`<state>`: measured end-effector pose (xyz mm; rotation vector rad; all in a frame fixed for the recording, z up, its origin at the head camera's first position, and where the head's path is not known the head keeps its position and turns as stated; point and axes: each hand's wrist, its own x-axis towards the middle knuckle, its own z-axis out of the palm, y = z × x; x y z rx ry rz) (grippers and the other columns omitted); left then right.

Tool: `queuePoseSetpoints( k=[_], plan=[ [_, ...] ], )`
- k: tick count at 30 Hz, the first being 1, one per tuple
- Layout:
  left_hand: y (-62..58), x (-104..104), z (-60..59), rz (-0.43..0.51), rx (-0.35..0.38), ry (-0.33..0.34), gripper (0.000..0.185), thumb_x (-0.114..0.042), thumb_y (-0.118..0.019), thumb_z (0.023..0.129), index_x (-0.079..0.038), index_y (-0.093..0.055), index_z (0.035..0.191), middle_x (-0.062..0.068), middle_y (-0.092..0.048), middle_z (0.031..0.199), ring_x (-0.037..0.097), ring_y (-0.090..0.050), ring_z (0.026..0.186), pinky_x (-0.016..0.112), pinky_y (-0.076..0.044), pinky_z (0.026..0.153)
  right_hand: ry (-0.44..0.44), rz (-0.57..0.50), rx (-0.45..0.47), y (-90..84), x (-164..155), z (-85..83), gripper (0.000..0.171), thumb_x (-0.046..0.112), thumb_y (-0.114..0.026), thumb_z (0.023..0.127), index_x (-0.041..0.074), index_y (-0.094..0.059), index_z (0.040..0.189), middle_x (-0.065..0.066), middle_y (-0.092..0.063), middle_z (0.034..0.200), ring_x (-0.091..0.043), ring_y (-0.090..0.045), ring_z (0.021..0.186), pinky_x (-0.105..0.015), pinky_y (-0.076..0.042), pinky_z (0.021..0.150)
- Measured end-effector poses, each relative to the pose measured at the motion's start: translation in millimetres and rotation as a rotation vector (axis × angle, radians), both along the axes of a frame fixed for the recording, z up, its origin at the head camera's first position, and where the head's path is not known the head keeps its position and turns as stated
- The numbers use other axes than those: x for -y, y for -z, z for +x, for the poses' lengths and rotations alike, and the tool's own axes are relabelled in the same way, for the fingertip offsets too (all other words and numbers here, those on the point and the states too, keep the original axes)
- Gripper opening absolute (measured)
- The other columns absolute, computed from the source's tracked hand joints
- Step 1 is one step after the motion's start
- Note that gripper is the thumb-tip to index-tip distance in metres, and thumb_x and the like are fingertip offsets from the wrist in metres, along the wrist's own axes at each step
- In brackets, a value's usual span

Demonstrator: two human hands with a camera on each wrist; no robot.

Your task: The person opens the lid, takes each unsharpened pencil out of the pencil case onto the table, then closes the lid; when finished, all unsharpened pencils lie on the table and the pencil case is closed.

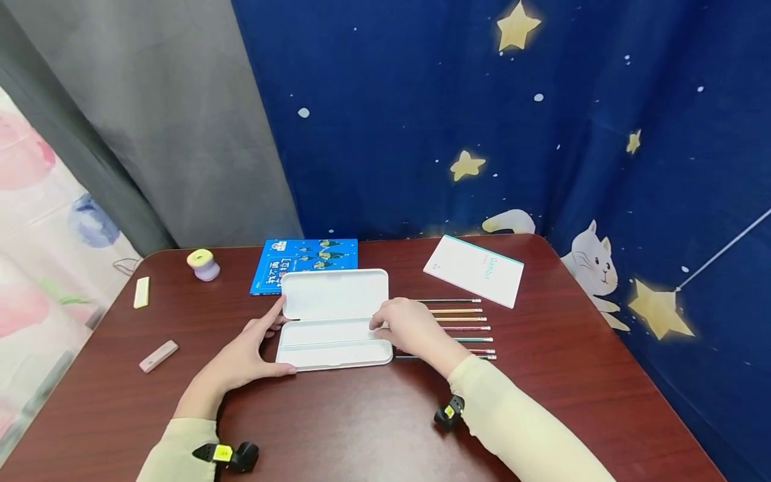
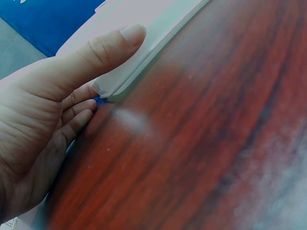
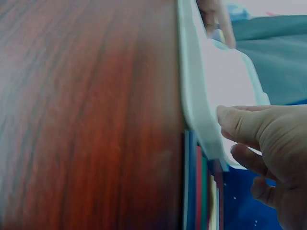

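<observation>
A white pencil case [image 1: 337,356] lies opened out on the table, its lid [image 1: 335,294] tipped back. Round its left end, my left hand [image 1: 249,348] grips it, the thumb [image 2: 108,50] along the front corner and the other fingers behind. Over the right end of the case, my right hand [image 1: 409,326] has its thumb and fingertips drawn together with fingers bent; I cannot tell whether they pinch anything. Several pencils [image 1: 472,328] lie side by side to the right, partly covered by the right hand and forearm.
Behind the case lies a blue book [image 1: 307,251], partly overlapped by the lid. A white booklet [image 1: 476,271] is at the back right. On the left are a yellow-and-lilac spool-shaped item [image 1: 203,265], a pale yellow strip [image 1: 141,292] and a pinkish bar [image 1: 158,356]. Curtains hang behind the table.
</observation>
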<state>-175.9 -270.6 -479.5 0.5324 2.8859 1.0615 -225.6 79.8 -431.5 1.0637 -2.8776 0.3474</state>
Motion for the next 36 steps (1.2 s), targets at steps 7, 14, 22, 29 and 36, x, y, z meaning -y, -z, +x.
queuePoseSetpoints(
  k=[7, 14, 22, 29, 36],
  plan=[
    [-0.6, 0, -2.0, 0.007, -0.003, 0.003, 0.129, -0.051, -0.093, 0.075, -0.031, -0.008, 0.170, 0.004, -0.052, 0.149, 0.025, -0.045, 0.133, 0.059, -0.044, 0.107, 0.023, 0.027, 0.103, -0.2, 9, -7.5, 0.014, 0.030, -0.082, 0.092, 0.027, -0.085, 0.106, 0.011, -0.078, 0.101, -0.010, -0.069, 0.094, -0.031, -0.058, 0.079],
    [-0.3, 1, -0.6, 0.006, 0.001, 0.000, 0.128, -0.051, -0.092, 0.075, -0.030, -0.008, 0.170, 0.006, -0.052, 0.149, 0.026, -0.044, 0.133, 0.059, -0.044, 0.107, -0.001, 0.056, 0.077, 0.6, 14, -6.1, 0.012, 0.027, -0.078, 0.096, 0.029, -0.085, 0.106, 0.012, -0.078, 0.102, -0.010, -0.069, 0.094, -0.033, -0.058, 0.080],
    [-0.4, 1, -0.5, 0.008, 0.006, 0.001, 0.129, -0.052, -0.092, 0.075, -0.029, -0.008, 0.170, 0.004, -0.052, 0.149, 0.025, -0.044, 0.133, 0.059, -0.043, 0.108, 0.035, 0.041, 0.063, 8.3, 18, -4.8, 0.010, 0.027, -0.080, 0.095, 0.029, -0.086, 0.103, 0.012, -0.078, 0.099, -0.010, -0.069, 0.093, -0.032, -0.058, 0.079],
    [1.0, 1, 0.0, 0.006, 0.004, -0.002, 0.129, -0.052, -0.092, 0.075, -0.029, -0.009, 0.170, 0.004, -0.052, 0.149, 0.024, -0.044, 0.133, 0.057, -0.044, 0.107, 0.030, 0.003, 0.035, 14.6, 17, -5.7, 0.008, 0.027, -0.080, 0.095, 0.029, -0.085, 0.101, 0.013, -0.077, 0.096, -0.010, -0.065, 0.090, -0.030, -0.057, 0.077],
    [3.0, 0, -0.8, 0.001, -0.002, -0.002, 0.129, -0.052, -0.092, 0.075, -0.028, -0.008, 0.170, 0.003, -0.052, 0.149, 0.023, -0.044, 0.133, 0.055, -0.045, 0.106, 0.050, -0.122, 0.003, 15.3, 9, -2.8, 0.013, 0.024, -0.079, 0.095, 0.027, -0.084, 0.107, 0.010, -0.074, 0.103, -0.013, -0.066, 0.098, -0.031, -0.057, 0.083]
  ],
)
